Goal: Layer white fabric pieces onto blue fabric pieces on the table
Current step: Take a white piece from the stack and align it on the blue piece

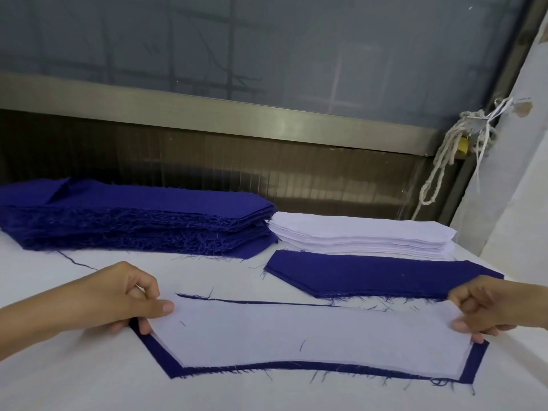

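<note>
Fingers (157,308) of left hand (118,301) and right hand (498,310) pinch the white piece (311,336) by its ends; it lies nine-to-three over the blue piece (473,363), blue border showing at six.

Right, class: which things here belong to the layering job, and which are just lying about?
Job: white piece, pinched by left hand and right hand; blue piece under it; blue stack; white stack; thin blue pile.

Lying about: knotted cord by the window; loose thread on the table.
</note>
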